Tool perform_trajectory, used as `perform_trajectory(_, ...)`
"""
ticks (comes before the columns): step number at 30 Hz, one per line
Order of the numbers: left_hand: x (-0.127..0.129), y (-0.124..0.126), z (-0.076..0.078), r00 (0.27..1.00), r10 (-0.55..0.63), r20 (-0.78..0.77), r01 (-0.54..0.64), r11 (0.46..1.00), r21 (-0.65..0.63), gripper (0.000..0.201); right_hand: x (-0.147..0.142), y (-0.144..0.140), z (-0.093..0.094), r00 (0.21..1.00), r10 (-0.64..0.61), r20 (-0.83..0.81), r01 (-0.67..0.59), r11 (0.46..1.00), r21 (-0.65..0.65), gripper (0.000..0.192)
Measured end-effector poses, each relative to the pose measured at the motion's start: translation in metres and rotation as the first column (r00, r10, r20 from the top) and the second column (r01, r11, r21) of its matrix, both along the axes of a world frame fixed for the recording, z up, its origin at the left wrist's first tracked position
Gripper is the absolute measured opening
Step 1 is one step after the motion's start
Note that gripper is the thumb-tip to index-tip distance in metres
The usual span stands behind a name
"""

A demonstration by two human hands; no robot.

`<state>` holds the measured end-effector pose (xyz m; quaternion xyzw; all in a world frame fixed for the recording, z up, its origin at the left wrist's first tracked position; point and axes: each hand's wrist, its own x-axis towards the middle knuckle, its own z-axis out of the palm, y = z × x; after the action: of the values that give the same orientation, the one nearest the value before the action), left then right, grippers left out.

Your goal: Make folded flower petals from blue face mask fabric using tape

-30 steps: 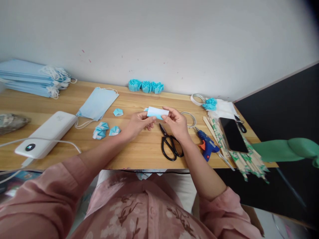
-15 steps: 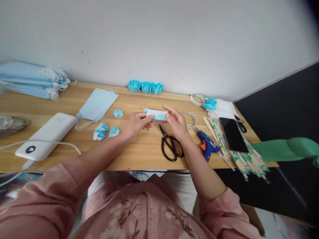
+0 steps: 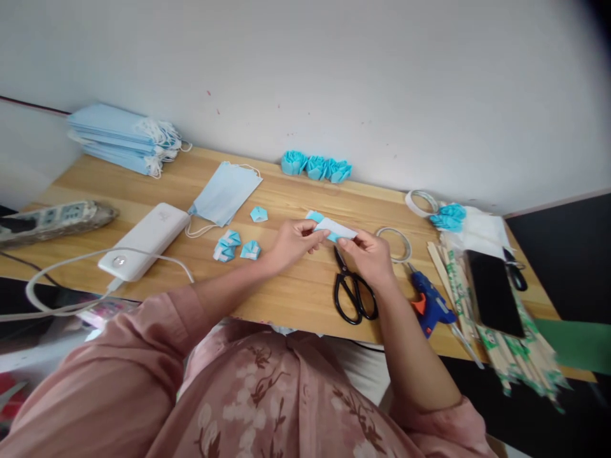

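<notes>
strip: I see it (image 3: 331, 226) lower now, folded narrower than 1 s ago.
hands: left hand (image 3: 291, 242) and right hand (image 3: 370, 254) both pinch its ends.
meaning: I judge folding continues.

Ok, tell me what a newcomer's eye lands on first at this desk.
First, the folded blue-and-white strip pinched between the left hand and right hand over the middle of the wooden table. Next, the black scissors lying below the right hand, and the row of blue rosettes against the wall.

Single head view: looks forward and down, close over wooden table (image 3: 296, 299), facing white wall (image 3: 334, 76).
</notes>
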<state>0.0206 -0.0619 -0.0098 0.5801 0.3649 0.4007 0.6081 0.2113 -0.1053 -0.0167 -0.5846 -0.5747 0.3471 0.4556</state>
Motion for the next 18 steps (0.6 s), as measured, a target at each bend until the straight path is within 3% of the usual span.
perform_trajectory(6, -0.0004, -0.0009, 0.0011, 0.998, 0.022, 0.052, -0.024, 0.999, 0.040, 0.043, -0.0020, -0.0030, 0.0020, 0.997, -0.021, 0.072, 0.020, 1.000, 0.009, 0.026)
perform_trajectory(11, 0.0004, -0.0042, 0.0023, 0.986, 0.030, 0.163, -0.031, 1.000, 0.000, 0.042, -0.0023, -0.0052, 0.0026, 0.999, -0.015, 0.052, 0.014, 1.000, 0.022, 0.024)
perform_trajectory(18, 0.0012, -0.0034, 0.0042, 0.979, 0.065, 0.192, -0.060, 0.998, -0.032, 0.046, -0.0054, -0.0070, 0.0056, 0.998, -0.020, 0.054, 0.019, 0.999, 0.031, 0.024)
